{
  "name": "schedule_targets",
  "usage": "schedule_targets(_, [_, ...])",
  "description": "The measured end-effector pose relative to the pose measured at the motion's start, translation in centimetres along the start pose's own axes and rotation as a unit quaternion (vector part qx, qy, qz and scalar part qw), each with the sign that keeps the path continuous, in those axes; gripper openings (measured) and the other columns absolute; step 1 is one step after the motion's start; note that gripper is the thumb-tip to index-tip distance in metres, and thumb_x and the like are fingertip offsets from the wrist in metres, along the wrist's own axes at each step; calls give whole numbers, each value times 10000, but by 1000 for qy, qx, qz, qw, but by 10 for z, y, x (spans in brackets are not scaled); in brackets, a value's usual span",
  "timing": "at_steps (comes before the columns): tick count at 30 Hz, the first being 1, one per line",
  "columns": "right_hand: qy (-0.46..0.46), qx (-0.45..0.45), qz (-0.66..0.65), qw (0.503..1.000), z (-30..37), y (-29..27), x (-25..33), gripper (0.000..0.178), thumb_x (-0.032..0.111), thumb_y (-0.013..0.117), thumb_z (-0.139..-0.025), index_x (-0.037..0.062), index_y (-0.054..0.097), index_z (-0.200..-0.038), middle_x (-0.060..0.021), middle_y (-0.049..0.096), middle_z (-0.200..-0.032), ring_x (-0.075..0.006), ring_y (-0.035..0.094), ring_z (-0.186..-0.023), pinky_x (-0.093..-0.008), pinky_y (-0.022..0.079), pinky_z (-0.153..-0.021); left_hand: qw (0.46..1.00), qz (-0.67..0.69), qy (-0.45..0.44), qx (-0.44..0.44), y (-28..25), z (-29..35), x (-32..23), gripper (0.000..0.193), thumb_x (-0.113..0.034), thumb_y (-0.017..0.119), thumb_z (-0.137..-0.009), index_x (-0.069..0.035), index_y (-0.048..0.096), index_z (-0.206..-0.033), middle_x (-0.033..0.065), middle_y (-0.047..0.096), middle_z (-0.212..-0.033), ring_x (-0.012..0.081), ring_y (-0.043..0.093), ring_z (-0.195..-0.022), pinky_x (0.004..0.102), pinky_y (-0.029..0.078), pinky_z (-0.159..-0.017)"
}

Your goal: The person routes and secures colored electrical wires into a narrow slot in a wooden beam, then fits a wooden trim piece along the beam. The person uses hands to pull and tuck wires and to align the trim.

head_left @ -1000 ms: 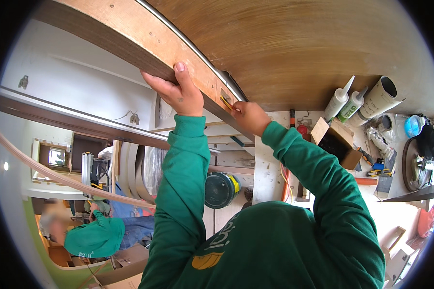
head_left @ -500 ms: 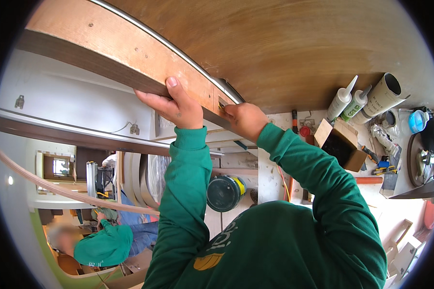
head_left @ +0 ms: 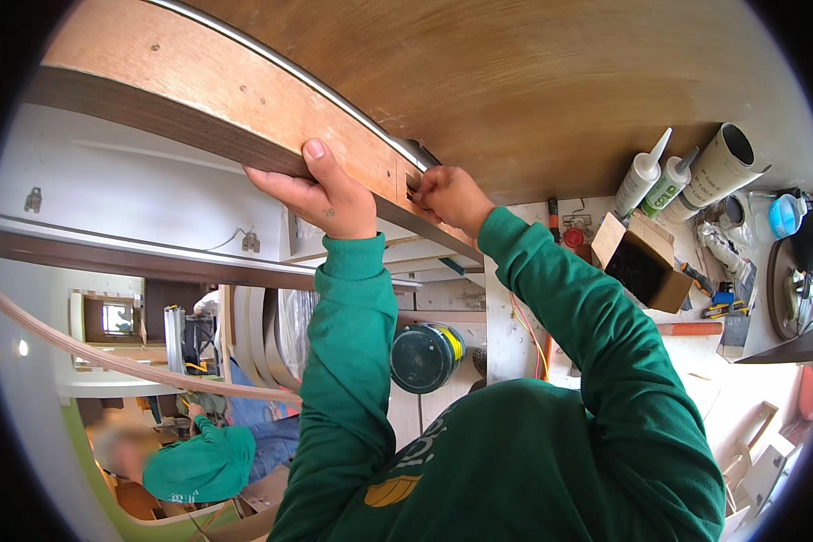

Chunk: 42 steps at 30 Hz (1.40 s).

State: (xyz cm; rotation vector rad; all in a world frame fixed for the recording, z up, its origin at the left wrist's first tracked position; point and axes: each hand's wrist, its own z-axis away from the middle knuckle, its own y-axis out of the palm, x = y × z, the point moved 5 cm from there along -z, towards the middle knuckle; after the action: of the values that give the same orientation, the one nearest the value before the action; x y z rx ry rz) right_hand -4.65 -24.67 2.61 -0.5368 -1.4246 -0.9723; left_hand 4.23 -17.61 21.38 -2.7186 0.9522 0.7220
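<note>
own hands (head_left: 337,200) 2 | held beam (head_left: 262,107) 1 | cartridges (head_left: 639,184) 2 | bucket (head_left: 420,359) 1 | co-worker (head_left: 203,464) 1

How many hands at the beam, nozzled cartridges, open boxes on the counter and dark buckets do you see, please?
Left hand and right hand at beam: 2
Nozzled cartridges: 2
Open box: 1
Dark bucket: 1
Total: 6

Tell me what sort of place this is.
Probably a woodworking shop or a room being fitted out: there is a long wooden beam, a white nozzle-tipped cartridge and a dark bucket.
</note>
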Motion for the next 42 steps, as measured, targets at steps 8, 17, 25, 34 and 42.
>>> schedule_targets(8, [38,54,0,998,40,-4,-1,122,126,632,-992,9,634,-1025,-59,645,-731,-98,562,-561,-279,439,-506,999,-29,17,5,-1,-1,2,776,-315,558,-1063,110,143,-1564,313,318,-1537,330,405,-1408,423,356,-1166])
schedule_targets(17, [-158,13,244,957,14,-18,13,68,73,650,-891,33,703,-872,-96,668,-724,-180,623,-650,-351,494,-615,999,-28,28,2,-1,-1,4,792,-348,552,-1069,110,138,-1565,313,321,-1536,332,408,-1409,417,358,-1166])
schedule_targets(25, [-135,-15,231,964,9,-14,8,72,56,638,-865,22,701,-856,-162,698,-810,-281,643,-737,-409,515,-701,999,6,33,11,2,-1,3,789,-336,557,-1065,85,129,-1577,304,304,-1553,329,401,-1418,422,345,-1179])
schedule_targets(34, [-108,-10,271,957,-3,-3,18,75,68,636,-883,30,700,-892,-133,700,-789,-261,644,-687,-399,517,-642,1000,22,20,9,2,1,3,792,-328,563,-1062,81,125,-1581,299,295,-1562,329,391,-1423,423,335,-1187])
schedule_targets(42, [100,32,66,992,47,-38,9,322,330,629,-1006,25,692,-1091,-114,687,-815,-198,685,-661,-348,584,-613,1000,-9,-7,16,-3,0,5,818,-285,579,-1051,94,86,-1582,305,297,-1539,336,405,-1400,429,358,-1174])
